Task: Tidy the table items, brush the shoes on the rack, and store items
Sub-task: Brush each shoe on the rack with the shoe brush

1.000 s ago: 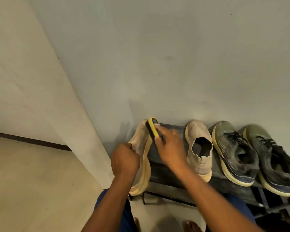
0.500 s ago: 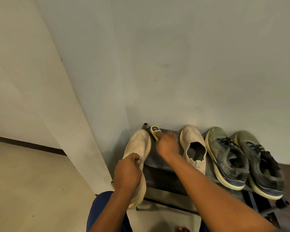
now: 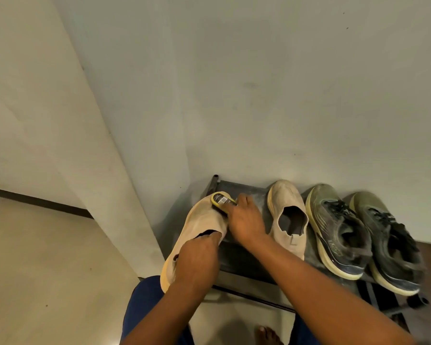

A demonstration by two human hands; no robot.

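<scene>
Lower centre of frame: beige shoe is gripped at its opening by left hand. Yellow brush is held in right hand fingers, pressed on the toe. Rack below.

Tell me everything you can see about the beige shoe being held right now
The beige shoe is a laceless slip-on with a knit-looking upper and a pale yellowish sole. It lies at the left end of the dark rack, toe toward the wall, heel hanging past the front edge. The left hand grips it at the opening, fingers inside. The right hand presses a yellow brush on its toe. Its mate stands beside it, apart.
</scene>
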